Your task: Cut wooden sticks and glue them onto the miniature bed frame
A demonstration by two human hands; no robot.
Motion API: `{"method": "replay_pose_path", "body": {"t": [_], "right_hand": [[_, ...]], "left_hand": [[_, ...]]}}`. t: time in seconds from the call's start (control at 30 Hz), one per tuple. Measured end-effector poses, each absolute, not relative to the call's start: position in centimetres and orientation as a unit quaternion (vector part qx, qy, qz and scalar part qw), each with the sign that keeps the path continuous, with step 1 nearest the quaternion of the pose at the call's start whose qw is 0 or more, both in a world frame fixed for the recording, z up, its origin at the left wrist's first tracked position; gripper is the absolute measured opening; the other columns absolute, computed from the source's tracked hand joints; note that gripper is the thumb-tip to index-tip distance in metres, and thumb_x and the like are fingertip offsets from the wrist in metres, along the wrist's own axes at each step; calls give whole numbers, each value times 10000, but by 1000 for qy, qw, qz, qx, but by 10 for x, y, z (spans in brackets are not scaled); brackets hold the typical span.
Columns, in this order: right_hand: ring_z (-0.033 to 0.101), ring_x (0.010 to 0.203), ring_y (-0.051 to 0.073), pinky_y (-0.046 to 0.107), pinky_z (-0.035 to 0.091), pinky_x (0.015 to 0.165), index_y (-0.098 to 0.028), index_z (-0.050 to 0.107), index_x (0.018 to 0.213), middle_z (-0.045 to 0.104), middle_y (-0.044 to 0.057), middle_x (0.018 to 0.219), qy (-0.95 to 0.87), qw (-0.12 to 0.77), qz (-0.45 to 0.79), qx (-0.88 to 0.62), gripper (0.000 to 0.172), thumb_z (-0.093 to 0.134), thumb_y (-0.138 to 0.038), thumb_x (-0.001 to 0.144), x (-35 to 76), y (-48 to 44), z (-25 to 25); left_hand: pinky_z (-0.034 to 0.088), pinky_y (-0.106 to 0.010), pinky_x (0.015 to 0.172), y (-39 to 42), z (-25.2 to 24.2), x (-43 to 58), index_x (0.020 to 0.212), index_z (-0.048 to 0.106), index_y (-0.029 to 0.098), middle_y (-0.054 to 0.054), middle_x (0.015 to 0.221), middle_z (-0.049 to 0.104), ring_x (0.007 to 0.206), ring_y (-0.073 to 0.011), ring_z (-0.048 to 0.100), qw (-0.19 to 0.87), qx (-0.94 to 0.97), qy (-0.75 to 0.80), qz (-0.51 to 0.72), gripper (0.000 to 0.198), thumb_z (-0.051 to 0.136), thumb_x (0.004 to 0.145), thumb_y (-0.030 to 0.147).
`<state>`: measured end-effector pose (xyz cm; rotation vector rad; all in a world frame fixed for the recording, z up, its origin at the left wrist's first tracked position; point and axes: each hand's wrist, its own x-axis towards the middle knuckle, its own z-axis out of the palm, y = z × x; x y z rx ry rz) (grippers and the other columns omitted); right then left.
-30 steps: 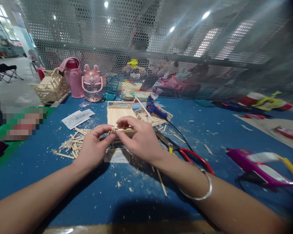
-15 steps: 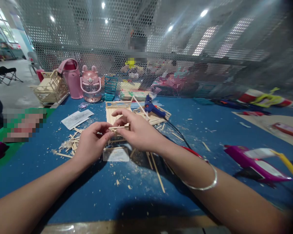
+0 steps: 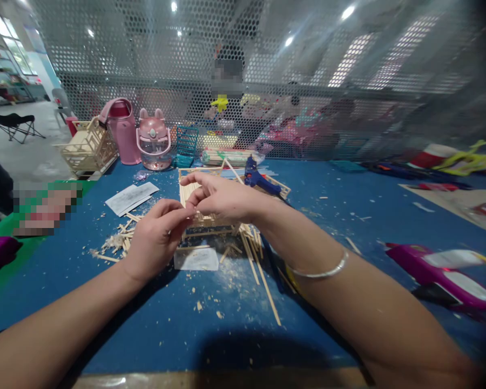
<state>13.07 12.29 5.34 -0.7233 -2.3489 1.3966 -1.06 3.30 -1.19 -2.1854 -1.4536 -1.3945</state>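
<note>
My left hand (image 3: 156, 235) is closed, its thumb and index finger pinched together at the tips. Those tips meet the fingers of my right hand (image 3: 229, 200), which is also in a pinch, with one finger stretched out above. Whatever lies between the fingertips is hidden. Just behind and beneath the hands is a light wooden stick frame (image 3: 185, 190), partly covered. A blue glue gun (image 3: 263, 182) rests behind my right hand. Thin wooden sticks (image 3: 251, 256) and a white paper slip (image 3: 198, 260) lie on the table in front.
Wood scraps (image 3: 119, 240) and paper sheets (image 3: 133, 197) lie left of my hands. Behind stand a wooden model (image 3: 87, 151), a pink bottle (image 3: 124, 138) and a clear bottle with a pink lid (image 3: 154, 145). A perforated metal screen (image 3: 146, 59) borders the table. Right is a purple tool (image 3: 441, 275).
A short wooden stick showed between my fingertips before; now it cannot be seen there. My right wrist has lifted and turned, and the whole view has shifted slightly.
</note>
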Motion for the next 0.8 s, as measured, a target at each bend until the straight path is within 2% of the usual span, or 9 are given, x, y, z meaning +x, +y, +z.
{"method": "replay_pose_path", "body": {"t": [0.4,0.53,0.6,0.7,0.8], "right_hand": [[527,531,120,247,381,468,-210,440,1026,611,-36,629,-828,162,464,-271,453,517,-71,603,132,120,52],[537,557,120,245,390,472,-201,432,1048,614,-14,688,-826,161,474,-260,475,487,-44,603,130,123,52],[526,561,113,245,393,476,-185,441,1044,612,10,743,-827,171,468,-260,478,452,-20,596,130,124,54],[533,618,108,243,427,544,-170,495,985,604,27,795,-841,253,404,-257,413,423,-12,610,133,116,60],[553,695,117,259,436,653,-166,563,889,613,14,776,-861,369,245,-250,247,455,-69,689,140,98,62]], "left_hand": [[460,-201,637,36,-10,-14,816,681,202,-31,789,639,706,-114,582,105,-753,-454,-465,164,530,828,138],[472,-240,665,35,-8,-14,759,669,199,-41,818,642,743,-135,590,93,-717,-471,-505,140,547,815,158],[473,-239,657,32,-5,-14,749,658,195,-30,783,646,718,-130,593,53,-692,-493,-525,128,552,809,153],[480,-253,658,27,-1,-13,750,654,195,-14,748,669,694,-134,602,-29,-621,-532,-575,81,584,791,188],[488,-264,653,25,2,-10,808,661,184,-17,762,684,688,-140,610,-139,-529,-553,-629,86,634,756,247]]}}
